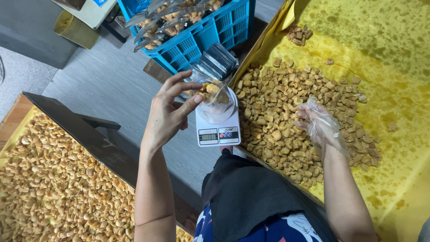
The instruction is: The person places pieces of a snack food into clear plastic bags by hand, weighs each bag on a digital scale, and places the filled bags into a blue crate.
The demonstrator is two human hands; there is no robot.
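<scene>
My left hand [168,112] pinches the mouth of a clear bag [214,96] of fried snack pieces, standing on a small white scale [218,127] just right of that hand. My right hand [319,124], gloved in thin plastic, fingers spread, rests on the heap of pieces [286,116], which stretches away leftward toward the bag. Beyond my left hand sits a blue crate [197,38].

- A thin clear plastic glove [323,123] is crinkling glossily over the right hand [319,127]; the left hand [168,114] is staying bare.
- The clear plastic pouch [214,96] is gleaming, smooth and shiny.
- The scale [218,127] is showing smooth white plastic.
- The fried snack pieces [277,112] are looking rough, dry and matt.
- Yellow paper lining [385,58] is showing oily blotches.
- The blue crate [201,38] is showing hard latticed plastic.
</scene>
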